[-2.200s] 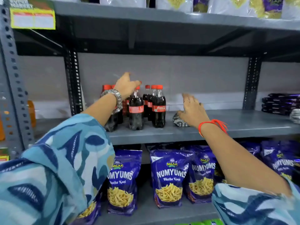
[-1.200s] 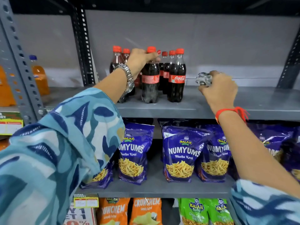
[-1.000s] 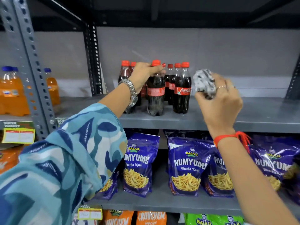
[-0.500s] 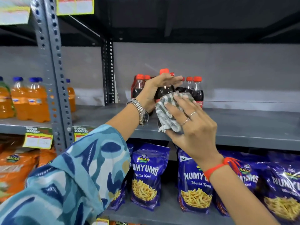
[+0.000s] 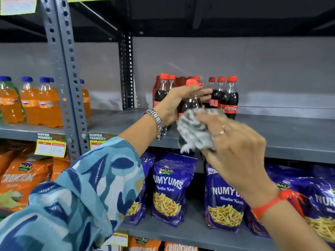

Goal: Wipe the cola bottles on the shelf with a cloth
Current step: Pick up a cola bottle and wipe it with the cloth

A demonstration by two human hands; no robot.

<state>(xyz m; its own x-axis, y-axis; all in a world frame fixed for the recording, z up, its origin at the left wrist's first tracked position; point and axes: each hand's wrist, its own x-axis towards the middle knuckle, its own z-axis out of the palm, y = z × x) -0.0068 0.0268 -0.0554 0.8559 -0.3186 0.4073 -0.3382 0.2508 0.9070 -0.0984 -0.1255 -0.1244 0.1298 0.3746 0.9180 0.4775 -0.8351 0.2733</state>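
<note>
My left hand (image 5: 178,101) grips a cola bottle (image 5: 191,100) with a red cap around its upper body and holds it out in front of the grey shelf (image 5: 281,138). My right hand (image 5: 233,149) presses a crumpled grey-and-white cloth (image 5: 194,130) against the bottle's lower half, hiding the label. Several more cola bottles (image 5: 227,96) stand grouped on the shelf behind, with red caps and red labels.
Orange soda bottles (image 5: 30,102) stand on the shelf bay to the left, past a perforated steel upright (image 5: 65,78). Purple snack bags (image 5: 170,189) fill the shelf below, orange bags (image 5: 21,178) at lower left. Another shelf board hangs overhead.
My right hand picked the cloth up from the shelf and brought it onto the bottle. My left hand drew that bottle away from the group toward me. The view moved closer.
</note>
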